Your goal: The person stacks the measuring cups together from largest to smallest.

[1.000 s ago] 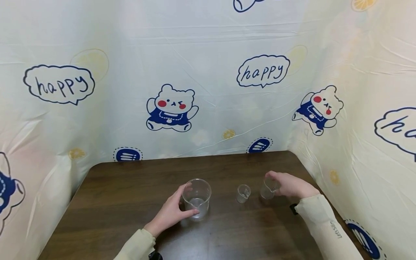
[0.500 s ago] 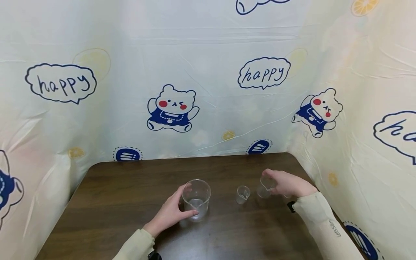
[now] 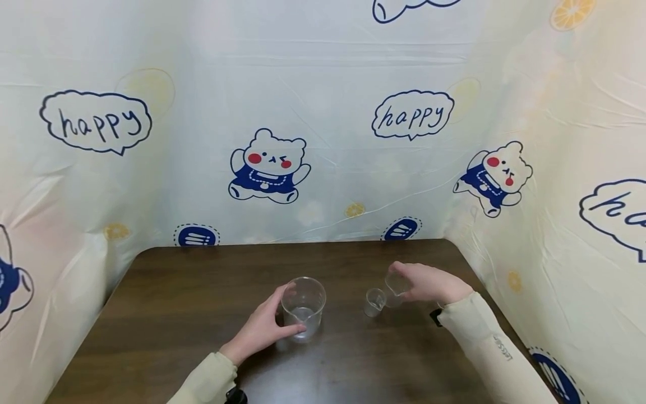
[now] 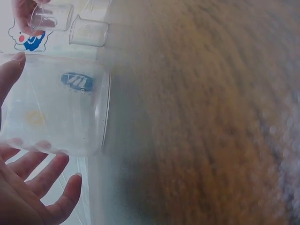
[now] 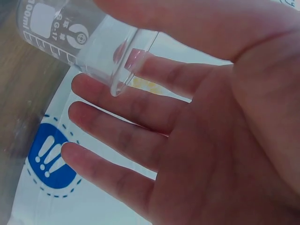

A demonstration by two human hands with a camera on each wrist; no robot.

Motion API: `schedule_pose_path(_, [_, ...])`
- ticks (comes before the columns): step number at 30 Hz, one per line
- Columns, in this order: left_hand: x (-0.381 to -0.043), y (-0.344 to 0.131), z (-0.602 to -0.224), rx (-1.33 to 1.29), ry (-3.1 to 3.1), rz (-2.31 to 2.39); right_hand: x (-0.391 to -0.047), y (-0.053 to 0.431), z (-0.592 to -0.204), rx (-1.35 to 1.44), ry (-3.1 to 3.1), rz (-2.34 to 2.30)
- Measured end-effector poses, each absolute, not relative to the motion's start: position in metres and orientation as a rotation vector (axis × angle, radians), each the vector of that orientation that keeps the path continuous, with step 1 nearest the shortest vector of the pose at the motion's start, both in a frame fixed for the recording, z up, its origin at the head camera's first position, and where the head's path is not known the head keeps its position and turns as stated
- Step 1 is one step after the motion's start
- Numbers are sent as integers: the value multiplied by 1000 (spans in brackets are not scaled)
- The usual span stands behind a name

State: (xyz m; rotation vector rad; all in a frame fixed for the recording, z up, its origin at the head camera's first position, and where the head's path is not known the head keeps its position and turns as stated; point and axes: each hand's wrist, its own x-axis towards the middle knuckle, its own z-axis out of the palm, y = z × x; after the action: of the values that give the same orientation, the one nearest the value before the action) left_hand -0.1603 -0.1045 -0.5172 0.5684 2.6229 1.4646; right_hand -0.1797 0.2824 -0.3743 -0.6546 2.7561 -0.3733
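Note:
My left hand (image 3: 262,325) grips a large clear glass beaker (image 3: 305,317) on the table, thumb on the near side and fingers behind. In the left wrist view, its wall spans thumb to fingertips. My right hand (image 3: 434,283) pinches a medium beaker (image 3: 395,286) near its rim between thumb and index finger. Its wall bears a white "100ml" print (image 5: 35,9) in the right wrist view, where the other fingers extend loosely. Between the hands stands a small beaker (image 3: 374,306), right at the medium one's side. In the left wrist view, the medium beaker's base appears higher than the small beaker's (image 4: 89,33).
All this is on a dark brown wooden table (image 3: 202,314). A pale curtain (image 3: 333,73) printed with bears and "happy" bubbles hangs along its back and sides. Part of another clear glass (image 4: 97,6) shows at the left wrist view's top edge.
My right hand has moved left with the medium beaker, from well apart to right beside the small one. My left hand and the large beaker have stayed in place.

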Motion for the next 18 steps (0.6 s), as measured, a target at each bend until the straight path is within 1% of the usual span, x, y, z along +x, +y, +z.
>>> schedule_pose_path(8, [-160,-105,-518,577,2637,1460,-180,269,-365,-734,2754,-351])
schedule_pose_path(18, [-160,-104,-517,550,2625,1460,-183,252,-354,-746,2746,-344])
